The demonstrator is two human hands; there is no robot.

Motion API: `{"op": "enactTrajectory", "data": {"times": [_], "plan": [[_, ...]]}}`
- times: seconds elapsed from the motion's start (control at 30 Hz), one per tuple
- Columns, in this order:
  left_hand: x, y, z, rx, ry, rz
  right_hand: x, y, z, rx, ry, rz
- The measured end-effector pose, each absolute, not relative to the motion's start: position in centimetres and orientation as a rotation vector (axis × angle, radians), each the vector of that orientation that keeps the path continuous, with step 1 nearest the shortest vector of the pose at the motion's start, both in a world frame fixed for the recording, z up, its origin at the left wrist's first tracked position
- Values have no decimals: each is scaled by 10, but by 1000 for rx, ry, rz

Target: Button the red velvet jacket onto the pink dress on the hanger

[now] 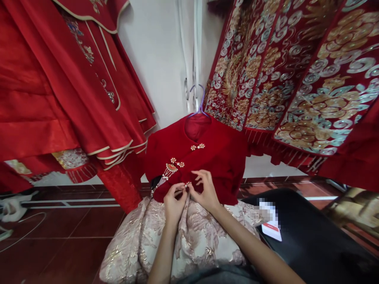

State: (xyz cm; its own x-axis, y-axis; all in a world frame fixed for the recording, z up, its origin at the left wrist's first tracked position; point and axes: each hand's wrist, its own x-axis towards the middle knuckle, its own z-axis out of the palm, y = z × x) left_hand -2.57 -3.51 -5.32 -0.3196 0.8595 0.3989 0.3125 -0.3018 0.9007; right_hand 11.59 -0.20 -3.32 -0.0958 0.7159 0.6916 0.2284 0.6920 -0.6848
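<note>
A red velvet jacket (219, 157) hangs on a purple hanger (197, 100) in front of me, over a pale pink brocade skirt (142, 240). It has pearl knot buttons (197, 146) down its front and a fan-shaped tassel ornament (171, 168). My left hand (174, 203) and my right hand (204, 189) meet at the lowest pearl button (187, 184) near the jacket's hem. Both pinch the fabric and fastening there with fingers closed.
Red embroidered robes (59, 90) hang at the left, and dark red gold-patterned panels (296, 71) hang at the right. A black surface (314, 236) with a white and red card (271, 230) lies at the lower right. The floor (59, 236) is dark red tile.
</note>
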Motion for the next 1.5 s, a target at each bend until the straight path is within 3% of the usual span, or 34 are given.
{"op": "enactTrajectory", "data": {"times": [0.13,0.37,1.0,1.27,1.5], "plan": [[-23,-39,-50,1590,1644,1873,118,-6,-33,-731,-1397,328],[-28,-36,-54,1748,1653,1617,114,-4,-40,-888,-1691,514],[-21,-39,-53,1539,1597,1676,114,-1,-41,-962,-1755,609],[-41,10,-25,1060,1298,1910,115,-2,-40,-911,-1741,612],[-45,33,-5,824,1068,1749,114,-1,-39,-899,-1729,646]]}}
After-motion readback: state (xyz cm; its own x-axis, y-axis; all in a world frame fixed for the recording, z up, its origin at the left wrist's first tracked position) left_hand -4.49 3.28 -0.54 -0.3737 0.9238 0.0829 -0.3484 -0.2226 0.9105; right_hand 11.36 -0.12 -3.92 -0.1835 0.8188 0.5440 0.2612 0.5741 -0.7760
